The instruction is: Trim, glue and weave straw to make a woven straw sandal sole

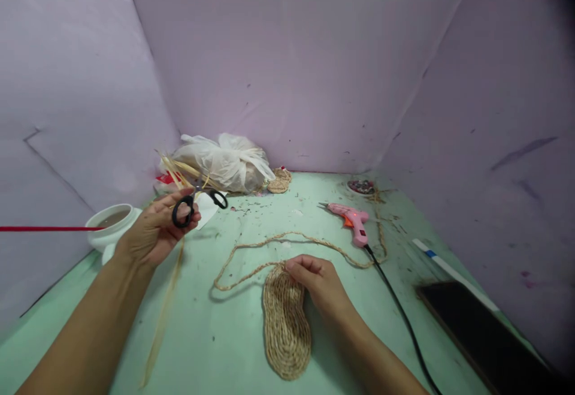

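Observation:
My left hand (pixel 164 224) is closed around a pair of scissors (pixel 182 211) with black handles, held above the table at the left. Their blades point away and are hard to make out against the straw behind. My right hand (pixel 314 275) pinches the top edge of a woven sole-shaped piece (pixel 286 329), made of coiled natural cord and lying on the table in front of me. From its top a braided cord (pixel 251 245) loops left, then runs back right toward the glue gun (pixel 353 218), which is pink with an orange trigger and lies on its side.
A tied white plastic bag (pixel 224 161) and pale straw strips lie at the back left, near small woven pieces (pixel 279 180). A white pot (pixel 114 218) stands left. Right are a black cable (pixel 399 299), a dark flat board (pixel 480 335) and a white strip (pixel 453 275). Walls enclose three sides.

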### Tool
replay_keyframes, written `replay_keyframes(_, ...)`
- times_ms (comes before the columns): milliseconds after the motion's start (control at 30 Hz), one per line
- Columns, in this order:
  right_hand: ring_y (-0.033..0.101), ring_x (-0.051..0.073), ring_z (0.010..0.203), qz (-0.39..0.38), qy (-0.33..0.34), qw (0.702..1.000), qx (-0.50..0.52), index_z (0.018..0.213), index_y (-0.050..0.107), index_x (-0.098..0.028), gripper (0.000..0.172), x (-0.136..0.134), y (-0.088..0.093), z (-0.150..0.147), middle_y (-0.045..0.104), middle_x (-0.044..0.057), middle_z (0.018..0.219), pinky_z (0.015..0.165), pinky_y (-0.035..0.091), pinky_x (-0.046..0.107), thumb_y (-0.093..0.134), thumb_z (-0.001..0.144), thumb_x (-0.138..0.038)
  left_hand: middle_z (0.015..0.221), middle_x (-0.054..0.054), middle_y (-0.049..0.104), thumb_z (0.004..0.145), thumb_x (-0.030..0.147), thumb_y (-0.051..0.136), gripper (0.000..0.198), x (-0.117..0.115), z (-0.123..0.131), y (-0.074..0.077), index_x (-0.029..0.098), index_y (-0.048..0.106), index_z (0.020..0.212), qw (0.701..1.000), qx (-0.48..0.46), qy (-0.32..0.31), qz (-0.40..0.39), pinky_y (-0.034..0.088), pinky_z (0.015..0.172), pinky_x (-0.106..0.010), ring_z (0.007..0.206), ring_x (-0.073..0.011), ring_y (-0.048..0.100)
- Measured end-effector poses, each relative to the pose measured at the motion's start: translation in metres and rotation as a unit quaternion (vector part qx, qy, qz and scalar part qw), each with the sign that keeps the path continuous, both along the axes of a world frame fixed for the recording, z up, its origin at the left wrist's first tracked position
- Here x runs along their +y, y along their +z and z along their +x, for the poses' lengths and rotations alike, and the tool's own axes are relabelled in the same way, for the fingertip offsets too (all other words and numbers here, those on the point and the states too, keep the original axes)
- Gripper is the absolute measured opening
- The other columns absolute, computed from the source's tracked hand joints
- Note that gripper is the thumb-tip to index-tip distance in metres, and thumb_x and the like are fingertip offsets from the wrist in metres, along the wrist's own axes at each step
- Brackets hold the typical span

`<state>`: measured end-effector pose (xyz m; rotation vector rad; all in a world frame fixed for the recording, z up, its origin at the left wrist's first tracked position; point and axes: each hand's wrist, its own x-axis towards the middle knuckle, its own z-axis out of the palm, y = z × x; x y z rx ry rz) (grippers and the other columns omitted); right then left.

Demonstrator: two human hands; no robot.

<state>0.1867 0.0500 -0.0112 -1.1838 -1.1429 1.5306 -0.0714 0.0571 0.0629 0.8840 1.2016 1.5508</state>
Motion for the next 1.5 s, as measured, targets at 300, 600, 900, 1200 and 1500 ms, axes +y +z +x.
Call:
replay_keyframes(300,0.038,0.011,0.051,0.009,0.0,1.0,-0.002,0.052,0.06,-0.014,0.026,-0.001,0.002,0.001,0.048,-0.002,0.049,0.055,0.028,0.026,0.067,0.057,-0.039,0.058,0.0,0.05,0.057,0.009,0.07,0.026,-0.01,0.011,-0.018,0.009,0.064,0.082,0.974,-0.17,-0.15,-0.018,0.046,0.049,-0.021,0.054,-0.0097,0.048)
replay_keyframes(600,0.039,0.012,0.052,0.005,0.003,1.0,0.0,0.053,0.059,-0.013,0.027,-0.001,0.002,0.0,0.048,-0.001,0.05,0.055,0.028,0.026,0.066,0.057,-0.039,0.089,-0.016,0.063,0.062,0.015,0.061,0.007,-0.006,0.028,-0.028,0.009,0.062,0.064,0.946,-0.258,-0.153,-0.124,0.052,0.065,-0.033,0.082,-0.0244,0.06)
replay_keyframes(900,0.036,0.011,0.052,-0.004,-0.009,1.0,0.011,0.05,0.056,-0.015,0.026,0.001,0.003,0.001,0.045,-0.002,0.049,0.056,0.027,0.027,0.065,0.058,-0.038,0.061,-0.001,0.06,0.052,0.013,0.069,0.014,-0.009,0.03,-0.033,0.013,0.057,0.058,0.985,0.024,-0.14,-0.094,0.038,0.042,-0.015,0.045,-0.0061,0.047)
replay_keyframes(1200,0.038,0.012,0.053,-0.005,-0.015,1.0,0.009,0.052,0.059,-0.015,0.024,0.0,0.003,0.001,0.047,-0.002,0.05,0.056,0.028,0.026,0.067,0.058,-0.036,0.056,-0.002,0.057,0.046,0.018,0.079,0.025,-0.019,0.035,-0.021,0.014,0.06,0.062,0.965,-0.114,-0.213,-0.106,0.033,0.04,-0.015,0.046,-0.0076,0.046)
replay_keyframes(1500,0.051,0.016,0.061,0.061,-0.005,0.997,-0.051,0.069,0.064,-0.015,0.021,-0.002,-0.001,0.001,0.059,0.002,0.061,0.06,0.038,0.029,0.064,0.066,-0.035,0.039,0.002,0.045,0.071,0.014,0.059,0.005,-0.018,0.037,-0.035,0.014,0.063,0.075,0.919,-0.19,-0.308,-0.154,0.024,0.027,-0.01,0.03,-0.0036,0.027)
